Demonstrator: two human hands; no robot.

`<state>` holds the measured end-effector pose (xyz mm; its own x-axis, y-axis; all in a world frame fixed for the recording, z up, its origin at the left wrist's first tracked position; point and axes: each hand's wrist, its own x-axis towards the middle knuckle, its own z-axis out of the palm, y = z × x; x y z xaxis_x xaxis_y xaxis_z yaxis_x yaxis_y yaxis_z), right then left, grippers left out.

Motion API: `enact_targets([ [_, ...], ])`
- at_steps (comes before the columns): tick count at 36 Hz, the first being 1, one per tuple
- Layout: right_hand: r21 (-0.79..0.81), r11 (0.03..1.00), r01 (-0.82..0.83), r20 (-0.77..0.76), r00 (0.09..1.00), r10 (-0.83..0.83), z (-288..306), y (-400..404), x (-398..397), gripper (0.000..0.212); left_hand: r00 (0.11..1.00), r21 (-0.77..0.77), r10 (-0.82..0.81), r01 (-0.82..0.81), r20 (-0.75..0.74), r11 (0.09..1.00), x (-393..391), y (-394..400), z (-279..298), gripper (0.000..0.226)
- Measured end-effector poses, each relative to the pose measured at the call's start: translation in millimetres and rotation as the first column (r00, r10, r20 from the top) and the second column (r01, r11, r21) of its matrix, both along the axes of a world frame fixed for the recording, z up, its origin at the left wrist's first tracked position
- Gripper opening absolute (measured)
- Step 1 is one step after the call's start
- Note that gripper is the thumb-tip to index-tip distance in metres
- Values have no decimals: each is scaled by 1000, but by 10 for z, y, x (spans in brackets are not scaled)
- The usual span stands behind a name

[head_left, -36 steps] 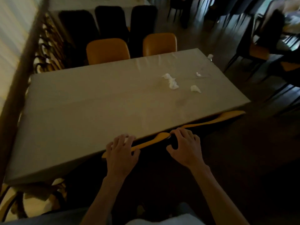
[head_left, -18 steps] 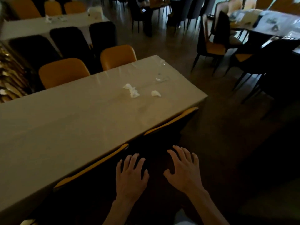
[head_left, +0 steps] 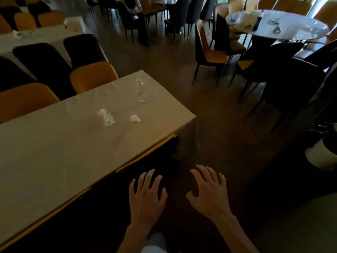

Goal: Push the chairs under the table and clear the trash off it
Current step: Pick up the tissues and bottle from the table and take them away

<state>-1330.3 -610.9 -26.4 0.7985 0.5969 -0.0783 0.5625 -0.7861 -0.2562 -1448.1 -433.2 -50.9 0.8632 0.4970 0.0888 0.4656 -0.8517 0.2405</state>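
Both hands, left hand [head_left: 145,198] and right hand [head_left: 209,194], hung palm-down, fingers spread and empty, off the near edge of the table [head_left: 54,152], two near chairs [head_left: 145,154] tucked under it, crumpled tissues [head_left: 106,116] and a clear bottle [head_left: 140,90] lying toward its right end.

Dim dining hall: dark polished floor [head_left: 209,114]; round glass-topped table [head_left: 284,26] at right rear, ringed by dark and orange chairs [head_left: 209,52]; second long cloth-covered table [head_left: 42,36] at left rear with black chairs [head_left: 43,59] beside it; daylight from a window [head_left: 321,4] at far right.
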Motion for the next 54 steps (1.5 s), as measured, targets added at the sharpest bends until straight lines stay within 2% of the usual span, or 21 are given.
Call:
enact_targets([
  [12,10,999,45,8,999,-45,80,-89,1575,73,998,8,8,-9,57,1000,1568,10,-17,44],
  [24,-29,998,-56,7,998,57,223,285,3626,71,992,-34,109,-107,65,994,3577,155,-51,45],
  [33,-16,990,-137,-2,991,137,300,657,4789,71,980,-5,154,-154,125,988,4578,469,-39,42],
  [39,-20,976,-219,-4,976,219,222,1043,5619,70,965,-4,246,-246,87,969,5224,697,-87,44],
  [45,-16,934,-356,1,934,356,130,1543,6540,72,917,-1,391,-393,78,920,5942,974,-233,45],
  [49,-46,873,-485,-4,874,486,121,1906,7147,72,856,-3,511,-512,84,859,6389,1097,-246,44],
  [54,-69,754,-653,-51,757,651,206,2380,7714,71,723,-16,685,-687,88,726,6727,1182,-168,42],
])
